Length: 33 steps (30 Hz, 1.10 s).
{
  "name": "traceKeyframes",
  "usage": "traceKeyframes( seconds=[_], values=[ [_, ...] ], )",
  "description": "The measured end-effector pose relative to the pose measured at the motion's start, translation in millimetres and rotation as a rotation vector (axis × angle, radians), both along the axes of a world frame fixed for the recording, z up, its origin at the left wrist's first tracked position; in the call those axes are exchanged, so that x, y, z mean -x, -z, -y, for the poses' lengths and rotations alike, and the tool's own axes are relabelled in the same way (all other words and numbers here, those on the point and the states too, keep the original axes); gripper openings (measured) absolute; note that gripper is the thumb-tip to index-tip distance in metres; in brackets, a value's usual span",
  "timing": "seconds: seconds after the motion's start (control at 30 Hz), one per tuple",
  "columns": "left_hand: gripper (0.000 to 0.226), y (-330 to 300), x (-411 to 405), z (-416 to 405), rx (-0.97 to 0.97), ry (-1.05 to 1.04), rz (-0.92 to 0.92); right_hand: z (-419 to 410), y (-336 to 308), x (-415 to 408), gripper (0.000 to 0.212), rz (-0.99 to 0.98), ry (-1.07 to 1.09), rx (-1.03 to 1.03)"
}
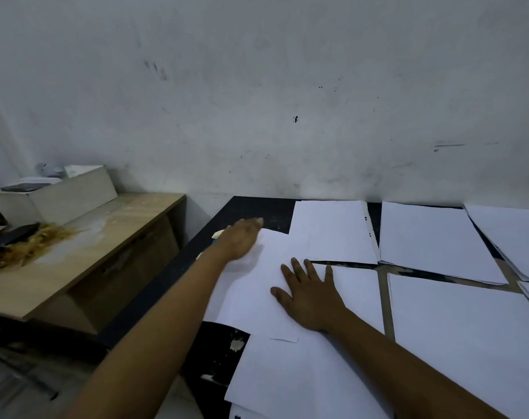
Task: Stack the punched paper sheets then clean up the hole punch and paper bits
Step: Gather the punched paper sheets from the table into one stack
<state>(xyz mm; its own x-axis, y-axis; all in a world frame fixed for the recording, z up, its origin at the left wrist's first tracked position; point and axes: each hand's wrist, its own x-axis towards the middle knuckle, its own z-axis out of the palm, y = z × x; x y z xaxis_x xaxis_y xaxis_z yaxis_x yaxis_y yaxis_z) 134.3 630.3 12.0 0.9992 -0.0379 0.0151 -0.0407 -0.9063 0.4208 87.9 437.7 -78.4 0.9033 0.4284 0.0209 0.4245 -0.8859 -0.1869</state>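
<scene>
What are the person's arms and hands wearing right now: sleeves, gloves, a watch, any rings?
Nothing shows on them. Both forearms are bare from the bottom edge of the head view to the wrists, with no sleeve cuff in frame. The left hand is motion-blurred, but no glove or band shows. The right hand is sharper: no glove, watch, bracelet or ring visible.

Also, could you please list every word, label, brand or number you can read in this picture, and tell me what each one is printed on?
None can be read.
The paper sheets on the black table show blank white faces.
The dark specks on the wall are stains, not writing.
The items on the wooden bench at the left are too blurred to show any label.
</scene>
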Motion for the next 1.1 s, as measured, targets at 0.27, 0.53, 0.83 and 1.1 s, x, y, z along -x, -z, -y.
traceKeyframes(
  seconds=[0.27, 0.53, 0.83, 1.1],
  values=[
    [0.073, -20.5, 16.3, -29.6, 0.571, -0.107, 0.028, 1.5, -2.8, 4.1, 0.099, 0.003, 0.001, -0.011],
    [0.045, -5.6, 65.2, -53.9, 0.776, -0.583, 0.353, 2.0, -2.9, 3.4, 0.074, -0.009, 0.006, 0.004],
    [0.058, 22.8, 96.9, -71.0, 0.676, -0.736, -0.155, 1.4, -4.9, 4.9, 0.074, -0.008, 0.014, -0.014],
    [0.076, 4.0, 98.7, -66.2, 0.477, -0.625, -0.385, 2.3, -5.2, 6.1, 0.073, -0.006, 0.024, -0.052]
  ],
)
